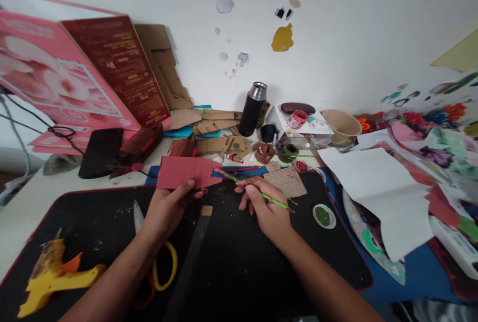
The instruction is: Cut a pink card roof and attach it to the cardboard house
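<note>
My left hand is closed on the lower edge of a flat red-pink piece of card, thumb on its face. The card's right side is notched. In my right hand is a thin green paintbrush, pinched between thumb and fingers. Its pink-coated tip lies at the card's notched right edge; I cannot tell whether they touch. Just behind my right hand lies a corrugated cardboard scrap. Scissors with a yellow and a red handle loop lie partly hidden under my left forearm.
On the black mat are a yellow glue gun, a dark strip and a lid with green paint. Behind stand a black flask and paint jars. White paper covers clutter at right.
</note>
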Tool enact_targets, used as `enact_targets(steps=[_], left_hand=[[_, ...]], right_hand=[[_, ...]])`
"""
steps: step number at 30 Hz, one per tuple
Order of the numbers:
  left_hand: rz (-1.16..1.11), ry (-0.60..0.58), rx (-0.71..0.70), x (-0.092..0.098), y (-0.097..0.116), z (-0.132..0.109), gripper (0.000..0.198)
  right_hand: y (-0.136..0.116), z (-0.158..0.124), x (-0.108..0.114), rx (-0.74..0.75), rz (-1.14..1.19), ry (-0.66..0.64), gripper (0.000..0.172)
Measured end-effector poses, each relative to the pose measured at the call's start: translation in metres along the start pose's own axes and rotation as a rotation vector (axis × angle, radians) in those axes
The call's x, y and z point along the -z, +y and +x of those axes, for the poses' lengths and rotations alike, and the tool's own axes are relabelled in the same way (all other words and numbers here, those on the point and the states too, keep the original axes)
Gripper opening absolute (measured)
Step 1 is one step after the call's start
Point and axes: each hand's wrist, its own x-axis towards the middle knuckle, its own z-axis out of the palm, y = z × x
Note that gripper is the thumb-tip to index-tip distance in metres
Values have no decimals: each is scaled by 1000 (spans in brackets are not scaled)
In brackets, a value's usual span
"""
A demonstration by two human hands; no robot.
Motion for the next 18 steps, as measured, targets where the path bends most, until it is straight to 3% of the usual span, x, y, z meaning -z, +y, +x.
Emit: enact_targets(steps=[18], left_hand=[[21,-19,-35,2,0,0,41]], right_hand=[[3,-1,0,-23,37,13,28]])
